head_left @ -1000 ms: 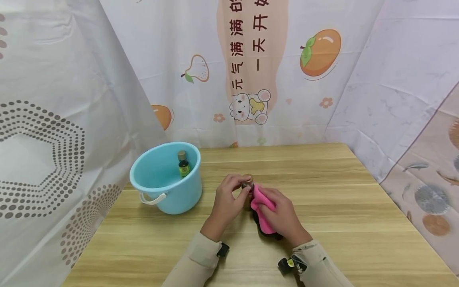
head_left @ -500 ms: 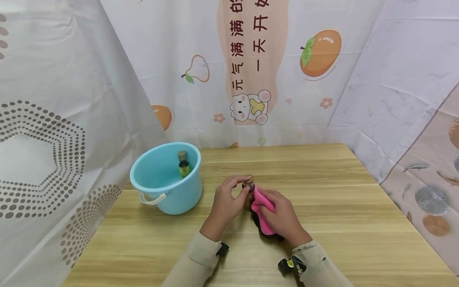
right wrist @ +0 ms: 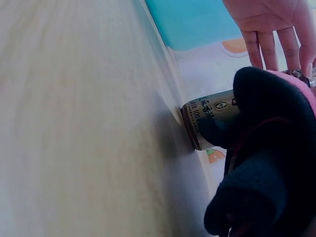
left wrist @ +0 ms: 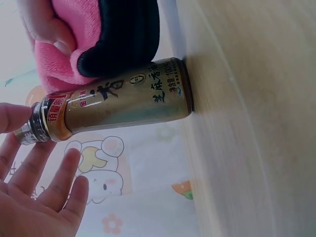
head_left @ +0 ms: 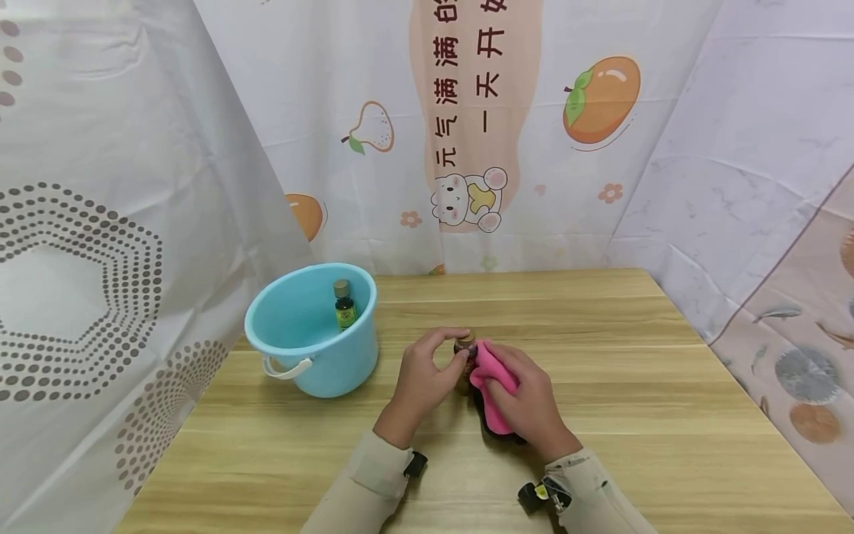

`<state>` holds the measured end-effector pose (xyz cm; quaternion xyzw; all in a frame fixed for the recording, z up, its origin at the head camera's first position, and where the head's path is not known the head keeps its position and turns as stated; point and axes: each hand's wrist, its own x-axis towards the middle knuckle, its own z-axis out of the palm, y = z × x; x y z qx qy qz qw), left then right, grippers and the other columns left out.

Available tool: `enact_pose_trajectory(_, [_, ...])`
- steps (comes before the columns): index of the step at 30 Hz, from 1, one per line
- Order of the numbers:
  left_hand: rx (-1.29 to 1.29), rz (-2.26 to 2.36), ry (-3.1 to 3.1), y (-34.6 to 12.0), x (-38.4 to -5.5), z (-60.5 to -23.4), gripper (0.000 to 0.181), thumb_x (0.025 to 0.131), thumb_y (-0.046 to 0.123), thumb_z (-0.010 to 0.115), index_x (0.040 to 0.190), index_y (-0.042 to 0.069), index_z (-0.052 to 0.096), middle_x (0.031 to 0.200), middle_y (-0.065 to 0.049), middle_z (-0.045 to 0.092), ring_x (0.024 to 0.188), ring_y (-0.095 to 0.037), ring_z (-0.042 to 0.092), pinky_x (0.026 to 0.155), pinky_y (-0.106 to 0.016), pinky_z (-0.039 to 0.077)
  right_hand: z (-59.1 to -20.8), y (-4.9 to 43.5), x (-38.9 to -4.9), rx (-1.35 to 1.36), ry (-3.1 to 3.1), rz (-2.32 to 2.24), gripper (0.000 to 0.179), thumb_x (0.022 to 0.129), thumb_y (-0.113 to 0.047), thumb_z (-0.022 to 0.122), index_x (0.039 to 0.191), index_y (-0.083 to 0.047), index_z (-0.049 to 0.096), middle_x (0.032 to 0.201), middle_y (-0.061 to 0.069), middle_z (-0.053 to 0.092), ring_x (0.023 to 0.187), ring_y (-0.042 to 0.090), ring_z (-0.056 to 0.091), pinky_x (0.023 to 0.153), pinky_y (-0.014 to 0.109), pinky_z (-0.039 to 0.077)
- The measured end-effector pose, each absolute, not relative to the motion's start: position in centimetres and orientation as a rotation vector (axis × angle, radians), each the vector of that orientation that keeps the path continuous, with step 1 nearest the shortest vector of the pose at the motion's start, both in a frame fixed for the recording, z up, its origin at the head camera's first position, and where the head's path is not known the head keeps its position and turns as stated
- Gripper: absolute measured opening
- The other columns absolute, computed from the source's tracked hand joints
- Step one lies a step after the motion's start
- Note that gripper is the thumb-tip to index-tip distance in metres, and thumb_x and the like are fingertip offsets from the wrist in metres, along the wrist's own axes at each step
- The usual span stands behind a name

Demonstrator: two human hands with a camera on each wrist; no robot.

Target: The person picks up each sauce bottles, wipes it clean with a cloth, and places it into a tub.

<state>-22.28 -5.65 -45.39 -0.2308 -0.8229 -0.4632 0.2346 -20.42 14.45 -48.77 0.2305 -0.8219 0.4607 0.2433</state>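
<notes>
A small brown glass bottle of sesame oil [left wrist: 128,103] stands upright on the table near its middle, its base touching the wood. My left hand [head_left: 425,378] pinches its neck and cap between thumb and fingers; in the left wrist view the other fingers spread away from the glass. From the right, my right hand [head_left: 534,400] grips a pink cloth [head_left: 494,371] with a black side and presses it to the bottle. In the right wrist view the black side of the cloth [right wrist: 276,163] covers much of the bottle [right wrist: 205,116] and hides the right fingers.
A light blue bucket [head_left: 340,363] with a white handle stands to the left on the wooden table [head_left: 634,415]. Inside it, another small dark bottle [head_left: 345,310] with a yellow-green label leans near the wall. Printed curtains [head_left: 373,44] hang behind and beside the table.
The cloth in my right hand has shifted slightly up along the bottle since half a second ago. My left hand keeps its pinch at the neck. The head view has turned slightly.
</notes>
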Motion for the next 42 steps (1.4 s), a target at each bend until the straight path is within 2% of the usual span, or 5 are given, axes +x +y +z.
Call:
enact_pose_trajectory(4, [-0.642,-1.276,-2.257,-5.55,-22.23,-45.34,0.025,0.096,0.022,0.075,0.121,0.018,0.074,0.118,0.009,0.074,0.116,-0.009,0.067,0.102,-0.041,0.056,-48.55,14.51,-20.33,0.633,-2.200,1.288,0.054,0.090,-0.006,0.077,0.142,-0.017,0.065,0.134,0.000,0.068,0.118,0.017,0.067,0.098,0.012,0.049])
enact_pose_trajectory(16, [-0.621,-1.246,-2.214,-5.31,-22.03,-45.12,0.024,0.094,0.025,0.079,0.117,0.019,0.076,0.119,0.006,0.067,0.117,-0.012,0.062,0.103,-0.040,0.054,-48.35,14.59,-20.35,0.662,-2.199,1.343,0.052,0.092,-0.006,0.077,0.141,-0.017,0.066,0.138,0.003,0.067,0.121,0.020,0.066,0.098,0.012,0.050])
enact_pose_trajectory(19, [-0.624,-1.212,-2.197,-5.28,-22.11,-45.17,0.024,0.093,0.024,0.080,0.116,0.019,0.077,0.118,0.006,0.068,0.115,-0.012,0.063,0.101,-0.039,0.055,-48.44,14.65,-20.37,0.649,-2.232,1.326,0.050,0.092,-0.008,0.077,0.140,-0.017,0.067,0.137,0.002,0.068,0.121,0.019,0.067,0.097,0.016,0.053])
enact_pose_trajectory(26, [-0.624,-1.165,-2.189,-5.35,-22.19,-45.17,0.025,0.092,0.024,0.081,0.117,0.022,0.076,0.116,0.008,0.071,0.113,-0.009,0.065,0.101,-0.036,0.056,-48.52,14.61,-20.33,0.564,-2.352,1.332,0.045,0.092,-0.014,0.078,0.136,-0.021,0.070,0.133,-0.004,0.069,0.121,0.015,0.066,0.095,0.039,0.059])
enact_pose_trajectory(42, [-0.637,-1.152,-2.194,-5.45,-22.33,-45.42,0.027,0.094,0.021,0.079,0.121,0.018,0.076,0.118,0.005,0.075,0.114,-0.011,0.068,0.100,-0.041,0.057,-48.92,14.55,-20.20,0.471,-2.516,1.298,0.048,0.092,-0.020,0.079,0.139,-0.026,0.068,0.132,-0.003,0.069,0.118,0.016,0.067,0.094,0.042,0.059])
